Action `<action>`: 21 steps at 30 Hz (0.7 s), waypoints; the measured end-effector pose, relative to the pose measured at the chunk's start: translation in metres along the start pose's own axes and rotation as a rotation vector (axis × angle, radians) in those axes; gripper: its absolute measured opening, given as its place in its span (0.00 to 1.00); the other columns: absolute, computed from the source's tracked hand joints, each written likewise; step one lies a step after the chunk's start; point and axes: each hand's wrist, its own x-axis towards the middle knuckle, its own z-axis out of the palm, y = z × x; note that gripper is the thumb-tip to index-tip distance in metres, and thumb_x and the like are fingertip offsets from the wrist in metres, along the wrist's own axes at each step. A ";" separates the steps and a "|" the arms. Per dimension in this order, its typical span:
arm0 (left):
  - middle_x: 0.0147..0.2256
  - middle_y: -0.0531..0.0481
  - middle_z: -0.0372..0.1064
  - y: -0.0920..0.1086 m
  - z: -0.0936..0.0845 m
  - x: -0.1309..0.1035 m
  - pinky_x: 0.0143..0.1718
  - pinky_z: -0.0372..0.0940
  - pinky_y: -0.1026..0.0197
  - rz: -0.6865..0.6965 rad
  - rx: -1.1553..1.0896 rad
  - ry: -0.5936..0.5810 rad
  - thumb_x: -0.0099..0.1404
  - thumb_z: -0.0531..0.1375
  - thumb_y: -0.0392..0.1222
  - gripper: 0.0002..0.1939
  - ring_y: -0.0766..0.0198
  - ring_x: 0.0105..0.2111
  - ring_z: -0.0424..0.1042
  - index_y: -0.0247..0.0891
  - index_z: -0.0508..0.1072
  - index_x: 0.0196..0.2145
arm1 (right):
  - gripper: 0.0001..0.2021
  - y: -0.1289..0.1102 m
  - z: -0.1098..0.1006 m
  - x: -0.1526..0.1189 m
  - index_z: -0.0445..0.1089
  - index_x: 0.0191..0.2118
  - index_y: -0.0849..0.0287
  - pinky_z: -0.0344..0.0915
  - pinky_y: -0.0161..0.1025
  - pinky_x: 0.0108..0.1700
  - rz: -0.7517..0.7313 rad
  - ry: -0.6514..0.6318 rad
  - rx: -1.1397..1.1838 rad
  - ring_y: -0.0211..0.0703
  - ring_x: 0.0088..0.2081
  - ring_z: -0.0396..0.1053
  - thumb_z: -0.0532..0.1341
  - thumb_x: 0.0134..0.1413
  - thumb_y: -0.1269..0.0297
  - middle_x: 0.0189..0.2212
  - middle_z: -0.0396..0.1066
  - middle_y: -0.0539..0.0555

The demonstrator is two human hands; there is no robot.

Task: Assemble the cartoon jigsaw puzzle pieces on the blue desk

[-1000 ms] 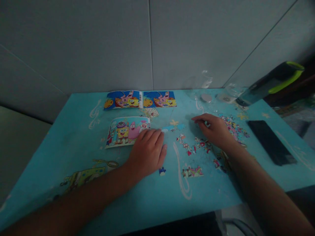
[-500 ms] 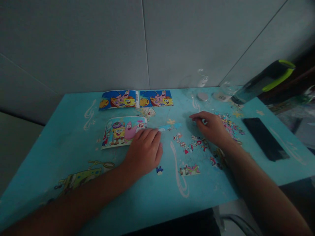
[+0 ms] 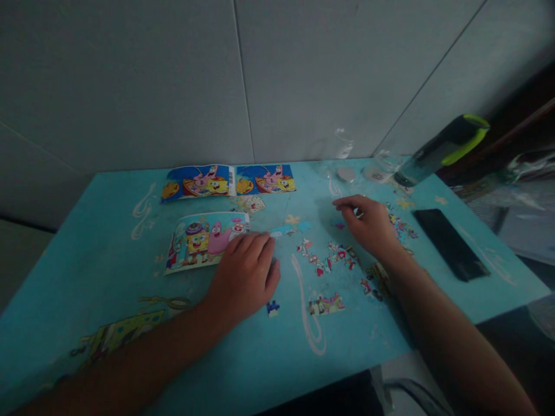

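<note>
Apparently only a little of the jigsaw is joined: a short assembled strip [image 3: 326, 304] lies on the near side, between the two hands. Most pieces look loose. A scattered group of jigsaw pieces [image 3: 332, 258] sits just nearer than the right hand [image 3: 347, 210], and a piece pile [image 3: 402, 226] spreads beyond that hand's outer side, partly hidden by it. One blue jigsaw piece [image 3: 273, 308] lies alone, just nearer than the left hand [image 3: 247, 274].

The right hand hovers or rests lightly, index finger bent toward the thumb; I cannot tell whether the tips meet or pinch anything. A small pinkish piece [image 3: 339, 225] shows just below its fingertips. The left hand is palm down, fingers side by side and slightly curled, overlapping the near corner of the SpongeBob picture sheet [image 3: 203, 241]; its underside is hidden.
</note>
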 end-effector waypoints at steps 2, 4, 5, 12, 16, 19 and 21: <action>0.53 0.34 0.71 0.000 0.000 0.000 0.57 0.63 0.40 -0.001 0.009 -0.009 0.70 0.55 0.41 0.19 0.45 0.54 0.68 0.27 0.71 0.55 | 0.14 0.000 0.000 0.000 0.80 0.42 0.55 0.71 0.45 0.44 0.002 0.003 0.003 0.47 0.37 0.76 0.57 0.59 0.68 0.39 0.81 0.55; 0.53 0.34 0.70 0.000 0.000 0.000 0.58 0.63 0.40 -0.004 0.018 -0.020 0.70 0.55 0.41 0.19 0.45 0.54 0.67 0.27 0.71 0.55 | 0.14 0.000 0.000 -0.001 0.80 0.43 0.55 0.70 0.45 0.44 -0.005 0.007 0.005 0.47 0.37 0.76 0.57 0.59 0.68 0.39 0.81 0.55; 0.53 0.34 0.70 0.001 0.000 -0.001 0.58 0.62 0.40 -0.005 0.022 -0.023 0.70 0.55 0.41 0.19 0.45 0.54 0.67 0.28 0.71 0.55 | 0.14 0.000 0.000 -0.001 0.80 0.43 0.56 0.70 0.45 0.44 -0.010 0.010 0.005 0.47 0.37 0.76 0.57 0.59 0.68 0.39 0.81 0.55; 0.53 0.33 0.69 0.001 -0.001 -0.001 0.56 0.64 0.40 -0.005 0.042 -0.028 0.70 0.55 0.41 0.19 0.45 0.53 0.68 0.27 0.71 0.54 | 0.14 0.000 -0.001 -0.001 0.80 0.42 0.56 0.70 0.43 0.43 -0.019 0.011 0.012 0.47 0.37 0.76 0.57 0.58 0.69 0.39 0.81 0.55; 0.54 0.33 0.69 0.001 -0.001 0.000 0.56 0.63 0.40 -0.006 0.045 -0.039 0.71 0.55 0.41 0.19 0.44 0.54 0.67 0.27 0.71 0.55 | 0.14 -0.002 -0.002 -0.002 0.80 0.43 0.56 0.70 0.42 0.41 -0.012 -0.012 0.014 0.47 0.37 0.76 0.57 0.58 0.70 0.39 0.81 0.55; 0.54 0.34 0.69 0.001 0.000 0.000 0.57 0.64 0.41 -0.006 0.049 -0.035 0.71 0.54 0.41 0.19 0.45 0.54 0.67 0.28 0.71 0.54 | 0.14 -0.004 -0.003 -0.002 0.80 0.43 0.56 0.69 0.42 0.40 -0.017 -0.039 -0.016 0.46 0.36 0.76 0.57 0.58 0.70 0.39 0.81 0.55; 0.53 0.34 0.69 0.001 0.000 -0.001 0.56 0.64 0.41 -0.004 0.055 -0.026 0.71 0.54 0.41 0.19 0.45 0.53 0.67 0.28 0.71 0.54 | 0.14 -0.005 -0.003 -0.002 0.80 0.43 0.57 0.69 0.42 0.40 -0.020 -0.049 -0.023 0.45 0.35 0.76 0.57 0.59 0.70 0.39 0.81 0.55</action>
